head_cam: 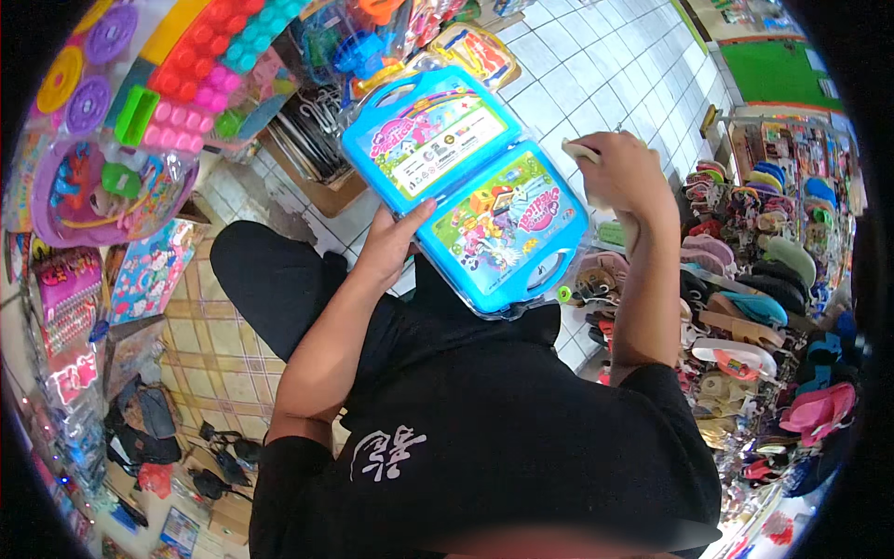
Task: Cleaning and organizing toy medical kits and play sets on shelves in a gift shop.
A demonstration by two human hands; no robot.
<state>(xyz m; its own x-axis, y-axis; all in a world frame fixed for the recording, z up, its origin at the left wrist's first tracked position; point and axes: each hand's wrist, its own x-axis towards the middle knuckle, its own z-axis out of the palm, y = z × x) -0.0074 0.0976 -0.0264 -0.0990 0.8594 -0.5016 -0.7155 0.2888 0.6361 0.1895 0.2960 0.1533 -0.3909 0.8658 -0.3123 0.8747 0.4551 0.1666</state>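
A blue plastic toy medical case (454, 189), spread flat in clear wrapping, lies across the view before my body. Printed panels with cartoon figures and writing cover both of its halves, and each end has a carry handle. My left hand (392, 244) grips the case's near left edge, its thumb on top near the fold and its fingers hidden beneath. Off the case's right side, my right hand (621, 171) is raised and closed around a pale folded cloth (581, 151). Only a corner of that cloth shows.
Sandals and slippers (733, 307) crowd the displays on the right. Packaged toys hang at the left, with a purple tub (52, 202) of toys and large building blocks (188, 77). A cardboard box (342, 195) holding hangers and flat items stands behind my left hand. White floor tiles (587, 63) stretch ahead.
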